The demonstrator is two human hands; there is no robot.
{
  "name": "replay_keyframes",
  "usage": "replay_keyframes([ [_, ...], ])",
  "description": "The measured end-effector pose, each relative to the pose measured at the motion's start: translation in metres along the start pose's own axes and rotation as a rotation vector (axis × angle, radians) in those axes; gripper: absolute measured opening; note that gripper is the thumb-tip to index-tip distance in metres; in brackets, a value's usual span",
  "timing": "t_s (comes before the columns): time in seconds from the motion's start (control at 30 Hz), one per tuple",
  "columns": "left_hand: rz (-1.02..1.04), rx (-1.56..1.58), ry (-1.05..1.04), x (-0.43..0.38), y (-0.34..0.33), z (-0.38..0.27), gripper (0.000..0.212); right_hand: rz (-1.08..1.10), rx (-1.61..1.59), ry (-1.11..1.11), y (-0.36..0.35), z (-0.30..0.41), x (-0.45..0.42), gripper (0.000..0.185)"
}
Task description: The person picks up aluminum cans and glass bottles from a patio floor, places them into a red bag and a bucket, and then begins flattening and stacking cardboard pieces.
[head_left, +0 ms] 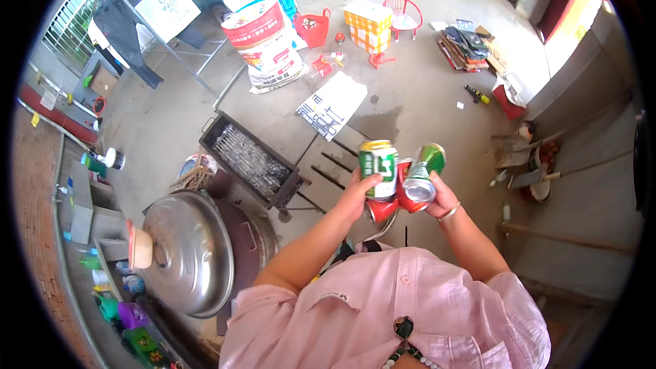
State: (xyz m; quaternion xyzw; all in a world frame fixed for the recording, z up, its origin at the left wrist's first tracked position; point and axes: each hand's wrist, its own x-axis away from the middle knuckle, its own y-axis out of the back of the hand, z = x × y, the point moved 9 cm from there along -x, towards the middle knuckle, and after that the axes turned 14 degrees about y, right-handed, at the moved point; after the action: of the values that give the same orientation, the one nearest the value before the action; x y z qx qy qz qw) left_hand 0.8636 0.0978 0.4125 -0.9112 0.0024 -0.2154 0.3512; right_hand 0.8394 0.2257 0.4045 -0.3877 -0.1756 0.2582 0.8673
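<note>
In front of my chest, both hands hold a cluster of drink cans. My left hand (357, 193) grips a green and white can (380, 168) with a gold top, the thumb across its side. A second green can (421, 174), dented and with its silver base towards me, sits in my right hand (444, 198). Red cans (382, 210) are squeezed between and below the green ones; how many there are is partly hidden. My fingers behind the cans are out of sight.
A charcoal grill trough (251, 156) and a large lidded metal pot (187, 253) stand to the left. Ahead lie a white sign board (335, 105), a full woven sack (264, 43), and a red bag (311, 28). Flattened cardboard (464, 48) and shovels (512, 151) are at the right.
</note>
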Motion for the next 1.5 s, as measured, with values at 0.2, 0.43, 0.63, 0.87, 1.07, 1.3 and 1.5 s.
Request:
replay_keyframes([
  [0.2,0.25,-0.104,0.061,-0.126,-0.066,-0.031,0.046,-0.146,-0.022,0.173,0.074,0.083,-0.058,0.049],
  [0.43,0.191,-0.1,0.054,-0.289,-0.121,-0.065,0.051,-0.2,-0.021,0.192,0.181,0.185,-0.169,0.048],
  [0.63,0.094,-0.014,0.061,-0.398,-0.119,-0.109,0.05,-0.074,0.057,0.084,0.199,0.25,-0.286,0.049],
  [0.87,-0.006,0.116,-0.038,-0.495,-0.051,-0.183,0.05,0.049,0.066,-0.074,0.196,0.251,-0.453,0.052],
  [1.07,-0.139,0.246,-0.131,-0.594,0.034,-0.269,0.059,0.23,0.147,-0.164,0.167,0.254,-0.624,0.052],
  [1.3,-0.145,0.226,-0.204,-0.663,0.118,-0.38,0.058,0.261,0.109,-0.255,0.15,0.214,-0.791,0.055],
  [1.5,-0.34,0.402,-0.293,-0.691,0.217,-0.444,0.059,0.381,0.112,-0.466,0.114,0.153,-0.921,0.051],
])
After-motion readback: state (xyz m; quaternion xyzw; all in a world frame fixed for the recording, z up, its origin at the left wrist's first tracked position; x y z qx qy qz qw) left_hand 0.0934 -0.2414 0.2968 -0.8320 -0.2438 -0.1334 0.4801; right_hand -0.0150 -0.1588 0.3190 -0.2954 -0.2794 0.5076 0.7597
